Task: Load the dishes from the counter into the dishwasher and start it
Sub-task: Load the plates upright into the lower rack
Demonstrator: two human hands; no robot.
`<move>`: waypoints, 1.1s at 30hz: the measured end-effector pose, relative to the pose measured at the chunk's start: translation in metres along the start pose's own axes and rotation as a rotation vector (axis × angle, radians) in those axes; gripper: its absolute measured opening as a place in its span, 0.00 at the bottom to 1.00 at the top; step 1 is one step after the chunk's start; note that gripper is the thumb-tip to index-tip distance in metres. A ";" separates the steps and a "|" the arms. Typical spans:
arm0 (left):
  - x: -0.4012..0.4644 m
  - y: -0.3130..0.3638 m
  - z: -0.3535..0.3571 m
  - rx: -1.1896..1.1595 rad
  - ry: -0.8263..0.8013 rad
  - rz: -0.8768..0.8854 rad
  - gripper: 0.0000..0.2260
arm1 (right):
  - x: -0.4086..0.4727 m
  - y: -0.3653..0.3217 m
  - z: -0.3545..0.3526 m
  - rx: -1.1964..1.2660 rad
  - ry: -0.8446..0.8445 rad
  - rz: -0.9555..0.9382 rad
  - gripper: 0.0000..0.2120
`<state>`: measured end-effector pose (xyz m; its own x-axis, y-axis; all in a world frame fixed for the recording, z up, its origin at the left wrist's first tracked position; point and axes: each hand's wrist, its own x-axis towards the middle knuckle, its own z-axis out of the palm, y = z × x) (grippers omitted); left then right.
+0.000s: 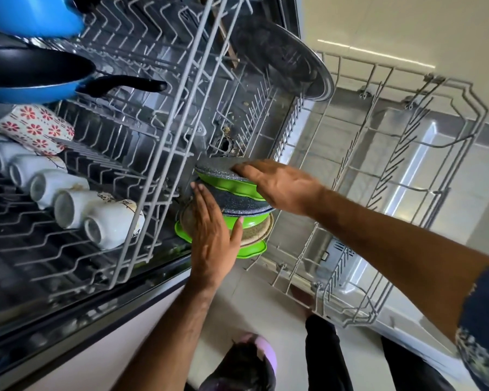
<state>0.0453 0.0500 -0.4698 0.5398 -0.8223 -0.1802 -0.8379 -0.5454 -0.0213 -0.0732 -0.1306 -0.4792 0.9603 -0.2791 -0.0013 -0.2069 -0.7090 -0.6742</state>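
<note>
Showing the head view: the left hand and right hand, fingers straight, press flat on a stack of green pans between the upper rack and lower rack. White mugs, a floral cup and blue pan crowd the upper rack's left side.

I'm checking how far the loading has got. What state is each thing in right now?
Left hand: open, flat against the green pans.
Right hand: open, resting on the top pan.
Green pans: on edge in the lower rack.
Lower rack: pulled out, mostly bare.
Upper rack: pulled out, partly loaded.
White cups: lying in a row.
Blue frying pan: in the upper rack.
Steel plate: standing on edge.
</note>
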 end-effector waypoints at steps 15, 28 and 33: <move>-0.012 -0.013 0.016 -0.189 -0.027 -0.087 0.39 | 0.008 0.009 0.027 -0.058 -0.089 0.045 0.32; 0.014 0.001 0.004 -0.180 -0.023 0.027 0.34 | 0.021 0.016 0.059 -0.001 -0.279 0.036 0.31; 0.020 0.001 0.004 -0.049 -0.077 0.099 0.34 | 0.016 0.029 0.049 0.114 -0.364 0.165 0.39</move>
<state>0.0548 0.0339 -0.4770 0.4456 -0.8583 -0.2544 -0.8806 -0.4714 0.0478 -0.0545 -0.1236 -0.5352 0.9237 -0.1216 -0.3633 -0.3613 -0.5921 -0.7204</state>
